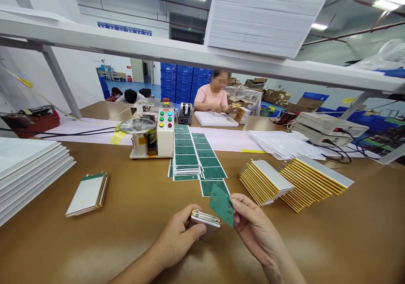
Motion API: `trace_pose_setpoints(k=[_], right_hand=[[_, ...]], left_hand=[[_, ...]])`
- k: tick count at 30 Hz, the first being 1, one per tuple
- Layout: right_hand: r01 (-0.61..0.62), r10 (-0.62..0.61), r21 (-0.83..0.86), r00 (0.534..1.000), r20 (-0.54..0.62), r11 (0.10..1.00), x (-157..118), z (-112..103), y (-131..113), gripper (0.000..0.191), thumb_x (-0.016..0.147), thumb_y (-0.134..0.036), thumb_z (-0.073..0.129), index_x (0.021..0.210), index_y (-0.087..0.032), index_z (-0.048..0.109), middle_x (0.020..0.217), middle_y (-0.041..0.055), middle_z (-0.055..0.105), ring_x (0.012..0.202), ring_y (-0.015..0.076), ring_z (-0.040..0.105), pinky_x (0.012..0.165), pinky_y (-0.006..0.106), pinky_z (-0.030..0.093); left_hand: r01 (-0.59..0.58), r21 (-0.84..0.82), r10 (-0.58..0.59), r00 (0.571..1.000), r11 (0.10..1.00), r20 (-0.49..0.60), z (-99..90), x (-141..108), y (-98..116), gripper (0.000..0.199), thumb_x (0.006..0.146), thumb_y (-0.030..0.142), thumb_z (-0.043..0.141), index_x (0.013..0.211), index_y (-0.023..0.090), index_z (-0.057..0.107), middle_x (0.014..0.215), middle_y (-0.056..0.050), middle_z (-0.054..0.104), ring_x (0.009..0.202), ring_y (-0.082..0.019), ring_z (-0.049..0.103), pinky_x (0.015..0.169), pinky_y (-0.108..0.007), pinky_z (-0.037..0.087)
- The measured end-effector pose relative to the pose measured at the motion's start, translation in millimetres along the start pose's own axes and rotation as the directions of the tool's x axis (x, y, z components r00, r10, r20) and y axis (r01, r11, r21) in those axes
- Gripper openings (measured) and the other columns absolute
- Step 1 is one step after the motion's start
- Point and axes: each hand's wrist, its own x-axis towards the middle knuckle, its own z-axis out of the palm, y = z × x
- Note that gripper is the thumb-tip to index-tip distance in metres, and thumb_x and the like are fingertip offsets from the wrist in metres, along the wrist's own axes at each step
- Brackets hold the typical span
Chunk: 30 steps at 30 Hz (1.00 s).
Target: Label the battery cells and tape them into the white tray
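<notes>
My left hand [180,233] is closed round a small stack of flat silver battery cells [207,225], its thumb across the near face and their top edges facing up. Between thumb and fingers, my right hand [253,216] pinches a green sticker [221,204] with small slots in it, just above and right of the cells. Beyond my hands lie long sheets of the same green stickers [186,159] on white backing. Two stacks of yellow-edged cells, a nearer stack [265,180] and a farther stack [316,178], stand to the right. A few cells [87,193], the top one with a green strip, lie at left.
White trays [28,162] are piled at the left edge. A machine with coloured buttons [165,128] stands behind the sticker sheets. A shelf bar [158,50] crosses overhead, bearing a white stack [265,18]. Across the table, a person [211,96] handles cells. Grey boxes [327,128] sit right.
</notes>
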Motion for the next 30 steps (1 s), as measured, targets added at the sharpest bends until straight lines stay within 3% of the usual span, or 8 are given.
trace_pose_setpoints(k=[4, 12, 17, 21, 25, 30], right_hand=[[-0.037, 0.042, -0.089, 0.998, 0.051, 0.995, 5.5, 7.4, 7.6, 0.017, 0.066, -0.026, 0.075, 0.074, -0.015, 0.065, 0.068, -0.0006, 0.052, 0.054, 0.0046, 0.037, 0.053, 0.017, 0.032], [-0.035, 0.055, -0.202, 0.994, 0.095, 0.979, 6.4, 11.4, 6.3, 0.021, 0.066, -0.033, 0.074, 0.07, -0.016, 0.061, 0.062, -0.003, 0.05, 0.055, 0.006, 0.035, 0.052, 0.019, 0.027], [0.044, -0.006, -0.312, 0.993, 0.122, 0.949, 5.5, 10.7, 3.6, 0.02, 0.069, -0.033, 0.072, 0.073, -0.017, 0.062, 0.065, -0.0025, 0.054, 0.059, 0.0071, 0.04, 0.056, 0.02, 0.032], [0.135, -0.082, -0.444, 0.987, 0.138, 0.886, 2.5, 11.4, 1.5, 0.019, 0.072, -0.034, 0.069, 0.076, -0.017, 0.063, 0.072, 0.0001, 0.059, 0.068, 0.0108, 0.049, 0.065, 0.023, 0.037], [0.186, -0.136, -0.605, 0.982, 0.128, 0.774, -0.3, 10.4, 1.9, 0.02, 0.076, -0.038, 0.063, 0.077, -0.018, 0.062, 0.071, 0.0009, 0.057, 0.067, 0.013, 0.049, 0.064, 0.026, 0.038], [0.192, -0.16, -0.711, 0.981, 0.113, 0.676, -2.7, 12.6, 0.3, 0.023, 0.078, -0.04, 0.057, 0.076, -0.018, 0.061, 0.068, 0.0019, 0.056, 0.066, 0.0156, 0.049, 0.062, 0.028, 0.04]], left_hand=[[-0.037, -0.012, 0.037, 0.999, 0.999, 0.01, -0.4, 0.7, 2.0, 0.026, 0.079, 0.03, 0.055, 0.102, 0.017, 0.055, 0.081, 0.001, 0.055, 0.068, -0.007, 0.046, 0.068, -0.02, 0.038], [-0.05, -0.074, 0.051, 0.998, 0.996, 0.021, 0.5, 1.3, 7.2, 0.028, 0.078, 0.035, 0.058, 0.099, 0.016, 0.056, 0.077, 0.002, 0.053, 0.065, -0.006, 0.044, 0.065, -0.018, 0.039], [-0.003, -0.129, 0.006, 1.0, 0.992, 0.025, 2.1, 1.1, 12.7, 0.026, 0.077, 0.035, 0.06, 0.092, 0.015, 0.055, 0.075, 0.002, 0.05, 0.064, -0.005, 0.044, 0.062, -0.016, 0.04], [-0.026, -0.129, 0.029, 0.999, 0.991, 0.019, 3.7, -0.4, 15.9, 0.021, 0.077, 0.029, 0.059, 0.091, 0.014, 0.055, 0.076, 0.002, 0.053, 0.068, -0.006, 0.048, 0.065, -0.016, 0.041], [-0.018, -0.107, 0.022, 0.999, 0.994, 0.029, 4.9, -2.6, 17.6, 0.027, 0.074, 0.018, 0.059, 0.101, 0.017, 0.054, 0.09, -0.001, 0.058, 0.08, -0.01, 0.052, 0.074, -0.02, 0.043], [-0.056, -0.011, 0.056, 0.998, 0.998, 0.003, 3.0, -1.4, 16.1, 0.025, 0.078, 0.029, 0.058, 0.098, 0.016, 0.055, 0.094, -0.004, 0.059, 0.086, -0.014, 0.052, 0.077, -0.024, 0.042]])
